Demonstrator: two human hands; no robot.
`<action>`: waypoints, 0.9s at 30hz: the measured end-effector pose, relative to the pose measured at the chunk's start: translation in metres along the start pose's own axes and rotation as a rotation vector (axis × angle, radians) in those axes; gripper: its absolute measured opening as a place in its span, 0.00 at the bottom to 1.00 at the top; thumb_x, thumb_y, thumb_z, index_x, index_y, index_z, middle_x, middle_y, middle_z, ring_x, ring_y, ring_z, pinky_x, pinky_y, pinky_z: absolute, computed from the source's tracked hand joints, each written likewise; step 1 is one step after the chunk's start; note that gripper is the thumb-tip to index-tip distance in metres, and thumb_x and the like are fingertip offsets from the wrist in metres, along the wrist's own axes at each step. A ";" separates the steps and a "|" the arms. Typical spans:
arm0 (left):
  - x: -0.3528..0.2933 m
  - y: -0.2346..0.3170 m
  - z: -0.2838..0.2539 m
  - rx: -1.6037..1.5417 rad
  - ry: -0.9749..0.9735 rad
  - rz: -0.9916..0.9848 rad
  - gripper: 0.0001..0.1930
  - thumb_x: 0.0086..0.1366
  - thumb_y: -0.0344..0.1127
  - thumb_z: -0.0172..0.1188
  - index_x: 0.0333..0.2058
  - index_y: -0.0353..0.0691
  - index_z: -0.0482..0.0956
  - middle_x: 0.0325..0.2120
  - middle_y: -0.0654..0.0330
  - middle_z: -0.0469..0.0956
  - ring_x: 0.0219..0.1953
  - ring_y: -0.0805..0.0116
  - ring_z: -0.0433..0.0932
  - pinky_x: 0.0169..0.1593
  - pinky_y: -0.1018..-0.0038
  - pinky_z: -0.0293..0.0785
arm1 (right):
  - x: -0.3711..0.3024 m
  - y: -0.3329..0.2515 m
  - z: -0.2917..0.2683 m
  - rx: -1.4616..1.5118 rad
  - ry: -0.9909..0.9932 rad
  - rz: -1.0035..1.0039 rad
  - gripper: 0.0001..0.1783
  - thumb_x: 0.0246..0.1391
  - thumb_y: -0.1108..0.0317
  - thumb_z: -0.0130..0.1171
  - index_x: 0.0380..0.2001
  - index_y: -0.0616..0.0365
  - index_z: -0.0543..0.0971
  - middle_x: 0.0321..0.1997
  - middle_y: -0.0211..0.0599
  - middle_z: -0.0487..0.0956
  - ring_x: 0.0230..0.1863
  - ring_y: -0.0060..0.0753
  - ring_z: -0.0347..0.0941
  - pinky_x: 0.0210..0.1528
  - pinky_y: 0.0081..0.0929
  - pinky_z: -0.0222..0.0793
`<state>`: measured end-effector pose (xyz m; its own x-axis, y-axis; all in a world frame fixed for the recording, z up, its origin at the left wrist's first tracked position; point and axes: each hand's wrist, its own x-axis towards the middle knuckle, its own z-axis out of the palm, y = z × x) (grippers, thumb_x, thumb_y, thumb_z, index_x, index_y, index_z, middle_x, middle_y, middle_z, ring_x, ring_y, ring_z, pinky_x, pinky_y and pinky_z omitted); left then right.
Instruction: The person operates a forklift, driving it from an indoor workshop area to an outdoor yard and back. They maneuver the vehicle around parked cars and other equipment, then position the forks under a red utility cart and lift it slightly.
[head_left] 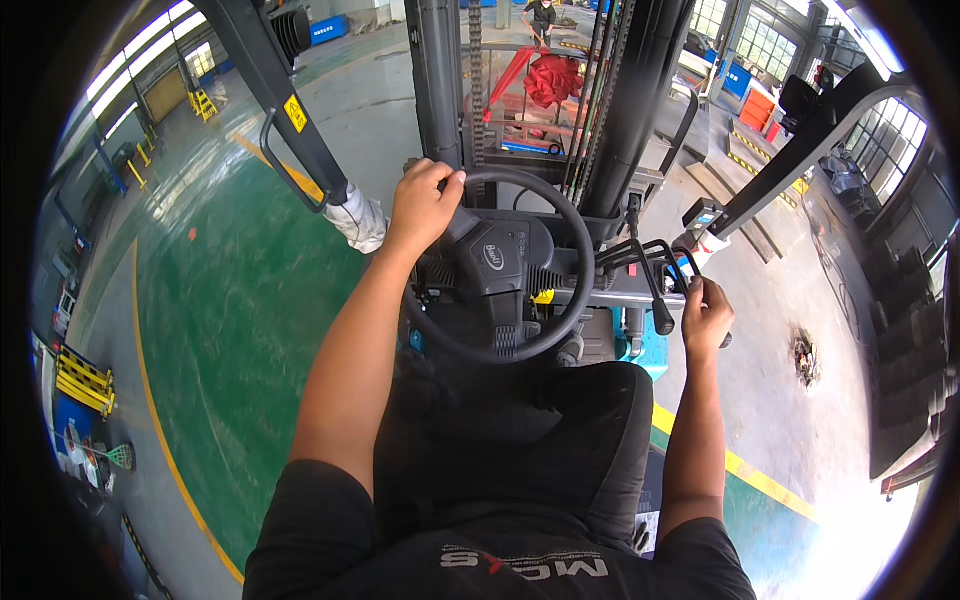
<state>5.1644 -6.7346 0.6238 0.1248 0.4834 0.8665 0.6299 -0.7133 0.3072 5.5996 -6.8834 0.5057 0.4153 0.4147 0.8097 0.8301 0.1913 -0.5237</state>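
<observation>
Gripping, near right: right hand [708, 318], fingers look clamped on one of the black levers [662, 318], contact partly hidden; likely for ready control.
Steering wheel [586, 262]: centre.
Left hand [425, 205]: fingers clamped on far left rim, likely steadying it.
Mast [625, 110]: upright, beyond wheel.
Red bundle [553, 80]: far, past mast.

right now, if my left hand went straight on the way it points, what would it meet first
Probably the dark mast upright rising ahead of the left hand; how far off it stands is hard to judge from this one view.
</observation>
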 end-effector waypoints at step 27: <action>0.003 -0.010 0.012 -0.006 0.000 0.018 0.12 0.70 0.38 0.65 0.34 0.34 0.82 0.29 0.52 0.77 0.33 0.49 0.78 0.39 0.61 0.73 | 0.006 0.000 0.010 -0.050 0.004 -0.024 0.12 0.66 0.65 0.62 0.39 0.62 0.88 0.35 0.49 0.87 0.35 0.50 0.86 0.40 0.40 0.79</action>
<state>5.1679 -6.7202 0.6191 0.1355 0.4706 0.8719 0.6232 -0.7246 0.2942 5.5989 -6.8720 0.5079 0.3965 0.4071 0.8228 0.8574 0.1561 -0.4904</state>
